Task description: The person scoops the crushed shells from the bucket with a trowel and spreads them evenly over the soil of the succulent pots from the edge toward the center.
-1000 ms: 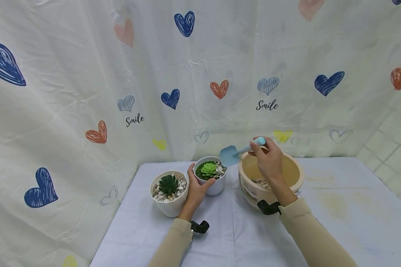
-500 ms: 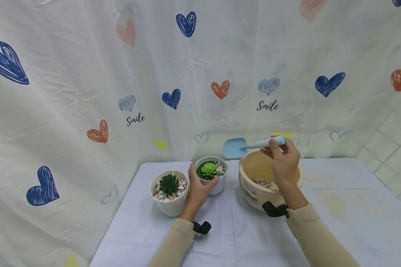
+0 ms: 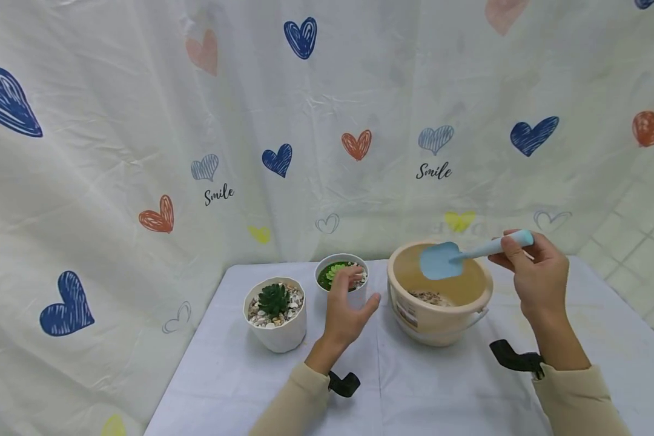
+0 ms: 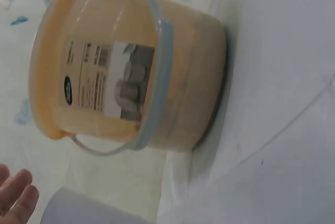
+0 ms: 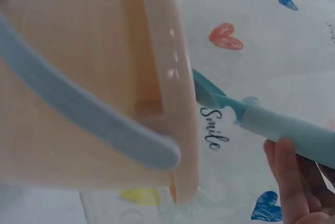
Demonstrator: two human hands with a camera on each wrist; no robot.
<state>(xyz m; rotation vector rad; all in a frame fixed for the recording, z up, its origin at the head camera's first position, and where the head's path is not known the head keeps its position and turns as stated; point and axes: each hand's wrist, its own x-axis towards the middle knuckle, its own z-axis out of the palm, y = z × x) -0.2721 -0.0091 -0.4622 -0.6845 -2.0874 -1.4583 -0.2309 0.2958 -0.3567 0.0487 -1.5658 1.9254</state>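
Observation:
My right hand (image 3: pixel 539 278) pinches the handle of a light blue trowel (image 3: pixel 441 261), its blade over the opening of a beige bucket (image 3: pixel 430 324). Some pebbles (image 3: pixel 430 297) lie at the bottom of the bucket. My left hand (image 3: pixel 344 318) holds nothing; its fingers are spread, and it overlaps a small white pot (image 3: pixel 359 296) in the head view. That pot contains a light green succulent, partly hidden by the fingers, with pebbles along its right side. In the left wrist view, fingertips (image 4: pixel 18 195) show beside a pale pot edge.
A larger white pot (image 3: pixel 281 339) with a dark green succulent (image 3: pixel 273 300) and pebbles stands to the left of my left hand. A white cloth (image 3: pixel 354 406) covers the table. Behind it hangs a heart-printed curtain (image 3: pixel 387 91). The bucket has a pale blue carrying handle (image 4: pixel 159 77).
My right hand has carried the trowel rightward, from beside the small pot to over the bucket. The left hand has let go of the small pot and drawn back toward me and right.

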